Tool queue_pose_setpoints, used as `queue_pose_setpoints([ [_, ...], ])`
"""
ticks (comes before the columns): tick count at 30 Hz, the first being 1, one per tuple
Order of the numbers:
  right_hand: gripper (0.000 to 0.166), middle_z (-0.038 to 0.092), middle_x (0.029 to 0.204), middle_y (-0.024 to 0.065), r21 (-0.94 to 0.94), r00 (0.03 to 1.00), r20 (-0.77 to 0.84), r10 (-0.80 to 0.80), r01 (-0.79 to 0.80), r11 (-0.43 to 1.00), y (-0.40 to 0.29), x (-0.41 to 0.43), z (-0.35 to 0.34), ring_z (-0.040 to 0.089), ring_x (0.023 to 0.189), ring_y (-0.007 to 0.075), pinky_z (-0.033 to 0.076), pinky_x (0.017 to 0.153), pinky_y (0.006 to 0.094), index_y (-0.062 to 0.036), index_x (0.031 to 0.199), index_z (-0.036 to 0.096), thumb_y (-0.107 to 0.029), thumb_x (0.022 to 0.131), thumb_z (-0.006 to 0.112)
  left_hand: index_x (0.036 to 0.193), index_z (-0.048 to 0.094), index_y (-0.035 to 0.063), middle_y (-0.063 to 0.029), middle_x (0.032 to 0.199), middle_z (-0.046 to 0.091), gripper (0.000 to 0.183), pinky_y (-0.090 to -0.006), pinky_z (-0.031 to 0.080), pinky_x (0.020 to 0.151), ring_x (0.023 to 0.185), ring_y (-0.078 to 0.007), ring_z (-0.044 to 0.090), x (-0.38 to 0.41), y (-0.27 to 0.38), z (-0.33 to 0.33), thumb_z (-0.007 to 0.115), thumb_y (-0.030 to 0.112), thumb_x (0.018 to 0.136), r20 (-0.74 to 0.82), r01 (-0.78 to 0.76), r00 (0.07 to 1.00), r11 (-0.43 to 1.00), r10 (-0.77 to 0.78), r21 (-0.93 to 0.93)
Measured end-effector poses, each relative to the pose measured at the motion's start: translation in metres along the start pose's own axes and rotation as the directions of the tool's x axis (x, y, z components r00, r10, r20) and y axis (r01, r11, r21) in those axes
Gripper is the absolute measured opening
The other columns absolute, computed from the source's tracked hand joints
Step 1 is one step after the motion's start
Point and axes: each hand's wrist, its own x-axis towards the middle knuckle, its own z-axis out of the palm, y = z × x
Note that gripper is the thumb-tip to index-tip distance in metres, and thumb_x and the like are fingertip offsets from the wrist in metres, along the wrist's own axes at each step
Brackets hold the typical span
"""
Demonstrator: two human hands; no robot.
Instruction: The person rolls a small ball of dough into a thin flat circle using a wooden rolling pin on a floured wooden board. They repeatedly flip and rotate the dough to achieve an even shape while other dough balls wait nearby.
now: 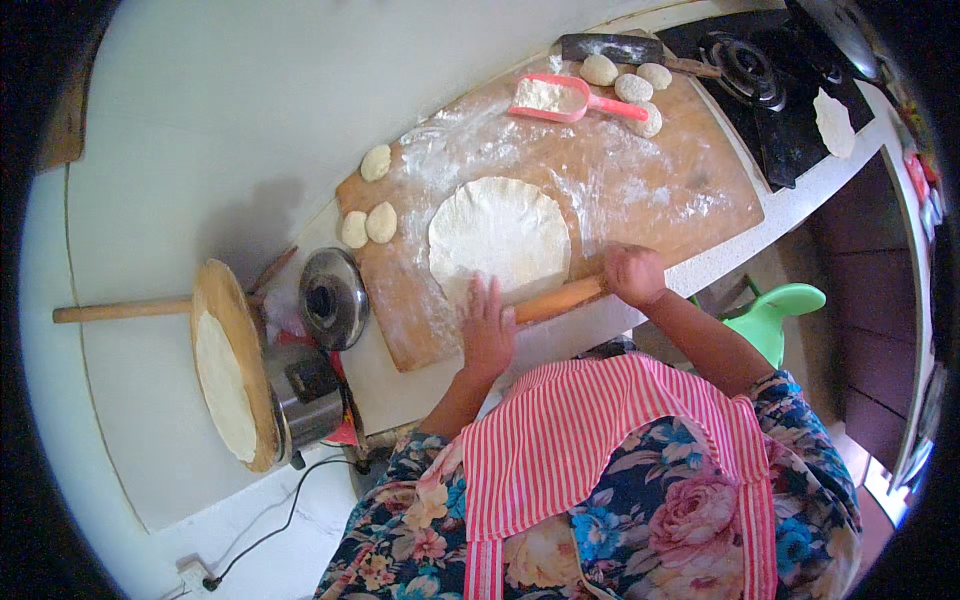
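A flattened round of dough (501,232) lies on the floured wooden board (675,180) in front of me. Along its near edge sits a wooden rolling pin (561,299), slightly slanted. My right hand (636,276) is closed around the pin's right end. My left hand (487,330) lies flat at the pin's left end, fingers straight and reaching over the dough's near edge. That hand covers the pin's left tip, so how far the pin runs beneath the palm is hidden.
A pink scoop of flour (547,97), several dough balls (634,88) and a cleaver (611,49) lie at the board's far side. More dough balls (381,222) sit left, near a metal lid (334,298). A round wooden board (255,375) bears flat dough (223,386). A gas stove (750,75) stands right.
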Motion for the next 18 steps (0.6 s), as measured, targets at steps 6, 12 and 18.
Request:
queue_pose_setpoints([
  [6,0.019,0.061,0.072,0.0127,-0.026,0.991,-0.044,0.130,-0.131,0.991,0.002,0.037,0.007,0.060,0.062,0.0319,0.048,0.053,0.0445,-0.0090,0.076,0.057,-0.027,0.081,0.051,0.142,0.023,0.0025,-0.0231,0.148,0.017,0.061,-0.0574,0.010,0.108,0.137,-0.0392,0.018,0.054,-0.023,-0.005,0.044,0.029,0.091,-0.105,0.021,0.994,0.994,-0.009,0.109],
  [12,0.016,0.061,0.083,0.0133,-0.011,0.979,-0.129,0.155,-0.158,0.987,0.011,0.075,0.012,0.061,0.072,0.0331,0.050,0.061,0.0453,-0.0081,0.082,0.056,-0.023,0.081,0.051,0.141,0.028,0.0022,-0.0212,0.147,0.024,0.060,-0.0554,0.012,0.109,0.136,-0.0373,0.020,0.171,-0.027,0.000,0.042,0.034,0.092,-0.250,-0.012,0.967,0.992,0.043,0.127],
  [18,0.022,0.062,0.088,0.0141,-0.058,0.963,-0.099,0.252,-0.259,0.964,0.031,0.138,0.003,0.062,0.082,0.0323,0.051,0.071,0.0450,-0.0079,0.094,0.059,-0.025,0.082,0.052,0.140,0.030,0.0024,-0.0196,0.148,0.022,0.059,-0.0534,0.011,0.110,0.137,-0.0349,0.021,0.270,-0.024,-0.002,0.041,0.035,0.092,-0.247,0.037,0.969,0.995,-0.014,0.089],
])
